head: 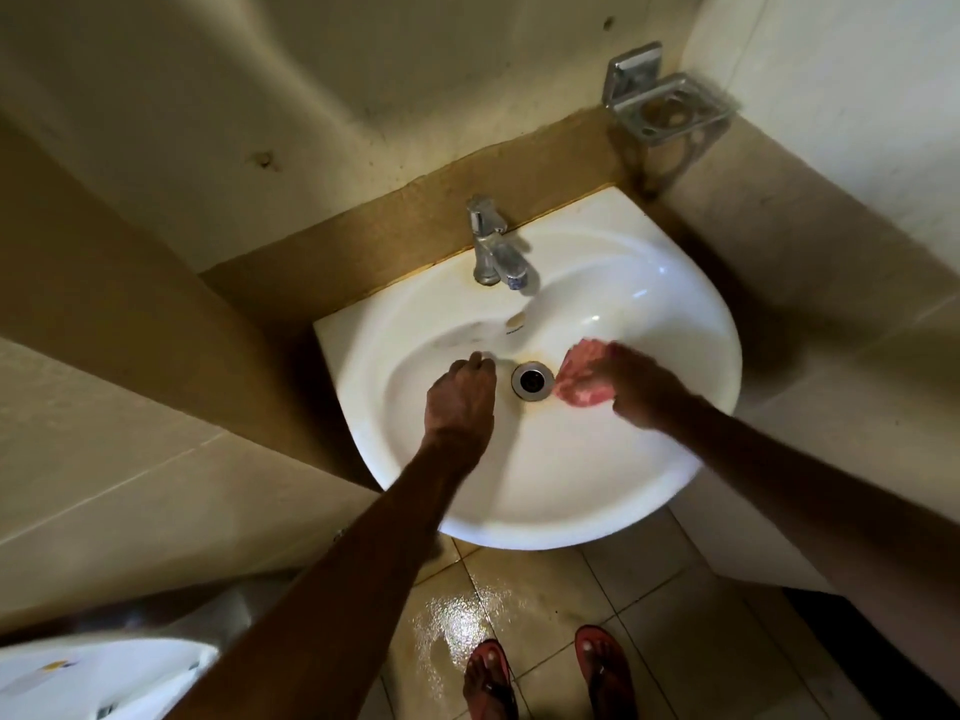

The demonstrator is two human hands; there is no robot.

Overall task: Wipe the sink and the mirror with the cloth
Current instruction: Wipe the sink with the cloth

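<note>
Down in the glossy round sink (571, 485), right hand (641, 392) grips a crumpled pink cloth (579, 381); left hand (460, 394) curls empty.

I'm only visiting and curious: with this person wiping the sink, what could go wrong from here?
1. A shiny wet patch lies just in front of the sandalled feet; a step there might slip.
2. The right hand holds the pink cloth right beside the open drain, which is ringed by brownish staining; the cloth may smear that stain rather than lift it.
</note>
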